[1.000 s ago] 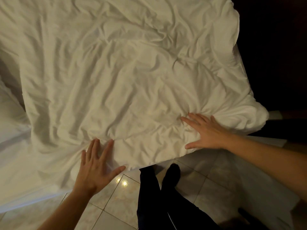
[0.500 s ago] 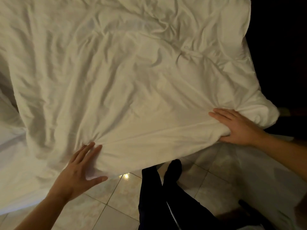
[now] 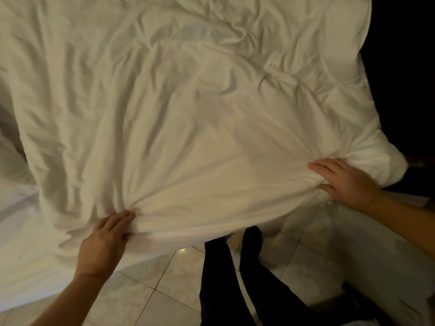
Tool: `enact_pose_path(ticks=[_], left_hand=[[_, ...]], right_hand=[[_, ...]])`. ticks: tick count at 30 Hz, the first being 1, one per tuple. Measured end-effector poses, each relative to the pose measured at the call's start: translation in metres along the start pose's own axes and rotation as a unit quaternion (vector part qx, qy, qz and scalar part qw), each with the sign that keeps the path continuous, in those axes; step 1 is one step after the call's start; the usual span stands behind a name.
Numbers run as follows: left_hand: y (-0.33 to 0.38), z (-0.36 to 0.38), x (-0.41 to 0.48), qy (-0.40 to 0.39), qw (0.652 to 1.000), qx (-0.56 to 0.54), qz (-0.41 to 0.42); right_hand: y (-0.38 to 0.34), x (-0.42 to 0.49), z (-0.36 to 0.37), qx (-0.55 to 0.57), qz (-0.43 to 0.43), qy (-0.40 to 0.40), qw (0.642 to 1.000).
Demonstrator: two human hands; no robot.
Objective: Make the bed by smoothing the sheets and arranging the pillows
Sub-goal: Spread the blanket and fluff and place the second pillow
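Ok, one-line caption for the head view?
Both hands, left hand and right hand, grip the wrinkled white sheet at its near edge.

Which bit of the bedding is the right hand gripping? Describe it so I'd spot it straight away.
Start from the big, rumpled white duvet that fills the picture and follow its near edge, above the pale tiled floor, to the right. The right hand pinches its puffy corner, the only part bulging out against the dark background.

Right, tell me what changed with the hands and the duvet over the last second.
Both hands went from lying flat with spread fingers to gripping. The left hand has bunched the white duvet near its lower edge, and the right hand slid outward toward the right corner and gathered fabric there. The edge between them now looks pulled taut. Wrinkles further up remain, and the tiled floor is unchanged.
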State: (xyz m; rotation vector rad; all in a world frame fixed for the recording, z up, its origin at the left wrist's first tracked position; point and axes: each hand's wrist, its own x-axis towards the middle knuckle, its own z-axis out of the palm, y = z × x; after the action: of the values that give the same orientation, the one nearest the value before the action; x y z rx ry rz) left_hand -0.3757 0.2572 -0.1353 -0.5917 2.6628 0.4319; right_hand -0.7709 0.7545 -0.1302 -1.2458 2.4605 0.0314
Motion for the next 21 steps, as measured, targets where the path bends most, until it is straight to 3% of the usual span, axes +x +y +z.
enact_pose_path(ticks=[3, 8, 17, 21], left_hand=[[0.002, 0.0, 0.004, 0.007, 1.0, 0.016, -0.012], [0.014, -0.035, -0.01, -0.004, 0.999, -0.001, -0.055], [0.066, -0.167, -0.061, 0.078, 0.991, -0.051, -0.091], [0.088, -0.217, -0.098, 0.092, 0.991, -0.057, -0.073]], right_hand=[[-0.006, 0.004, -0.006, -0.01, -0.006, 0.062, 0.998], [-0.011, -0.003, -0.047, 0.018, 0.038, 0.045, 0.998], [-0.019, -0.039, -0.177, 0.029, 0.105, 0.101, 0.989], [-0.025, -0.068, -0.239, 0.063, 0.119, 0.089, 0.987]])
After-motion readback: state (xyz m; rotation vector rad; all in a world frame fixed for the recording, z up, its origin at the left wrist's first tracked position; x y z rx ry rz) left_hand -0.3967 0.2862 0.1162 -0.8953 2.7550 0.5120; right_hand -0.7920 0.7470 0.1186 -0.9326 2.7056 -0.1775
